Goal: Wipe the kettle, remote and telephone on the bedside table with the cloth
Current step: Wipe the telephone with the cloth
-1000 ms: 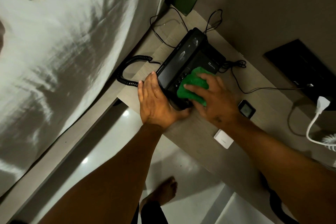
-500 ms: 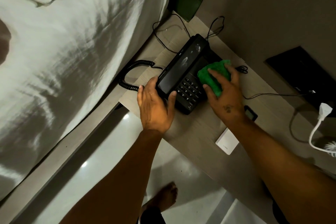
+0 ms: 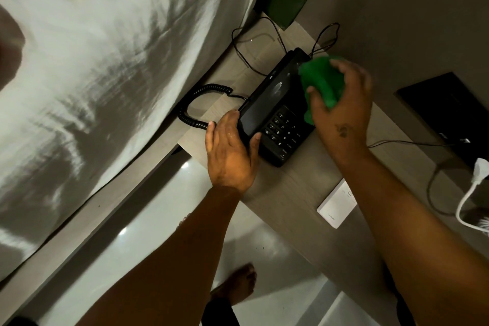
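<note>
A black telephone [image 3: 275,108] with a keypad lies on the wooden bedside table [image 3: 299,193], its coiled cord [image 3: 195,106] looping off to the left. My left hand [image 3: 232,151] grips the near end of the handset, thumb on the right side. My right hand [image 3: 341,103] presses a crumpled green cloth [image 3: 322,79] against the far right top of the telephone. No kettle or remote is in view.
A white card-like box [image 3: 337,204] lies on the table under my right forearm. Thin black cables [image 3: 254,45] run behind the telephone. A white plug and cord [image 3: 476,180] hang at the right edge. A white-sheeted bed [image 3: 105,61] fills the left. My bare foot [image 3: 238,286] stands on the tiled floor.
My right hand has slid the green cloth from the keypad up to the far end of the telephone. My left hand has stayed on the handset's near end.
</note>
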